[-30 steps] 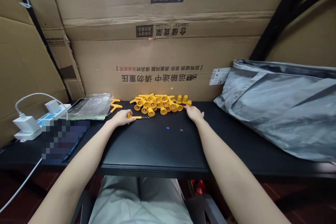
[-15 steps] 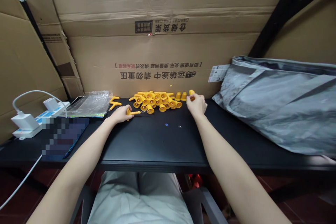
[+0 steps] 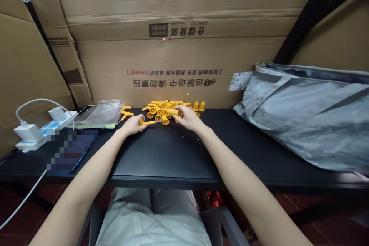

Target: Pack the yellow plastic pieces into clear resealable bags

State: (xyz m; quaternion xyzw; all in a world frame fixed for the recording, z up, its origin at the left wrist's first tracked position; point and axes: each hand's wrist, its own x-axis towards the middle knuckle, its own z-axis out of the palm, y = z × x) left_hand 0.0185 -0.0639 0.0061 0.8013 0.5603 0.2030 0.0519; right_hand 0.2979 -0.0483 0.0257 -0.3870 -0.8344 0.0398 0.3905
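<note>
A heap of small yellow plastic cone pieces (image 3: 161,110) lies at the back of the black table (image 3: 173,153), against a cardboard wall. My left hand (image 3: 132,124) rests on the table, closed round a yellow T-handled screw piece (image 3: 147,123) with a thin spring at its tip. My right hand (image 3: 187,117) hovers over the heap, pinching a yellow cone piece (image 3: 172,112) held sideways. Two yellow cones (image 3: 198,106) stand upright at the heap's right end. Two more yellow T-handles (image 3: 126,112) lie left of the heap.
A clear plastic bag (image 3: 99,114) lies at the back left. Beside it sit a white power strip with chargers (image 3: 34,130) and a blurred dark flat object (image 3: 67,150). A large grey bag (image 3: 311,111) fills the table's right side. Cardboard boxes (image 3: 178,46) wall the back.
My right hand picked a yellow cone from the heap's right end and carried it left, toward my left hand. My left hand stayed put with the T-handled piece.
</note>
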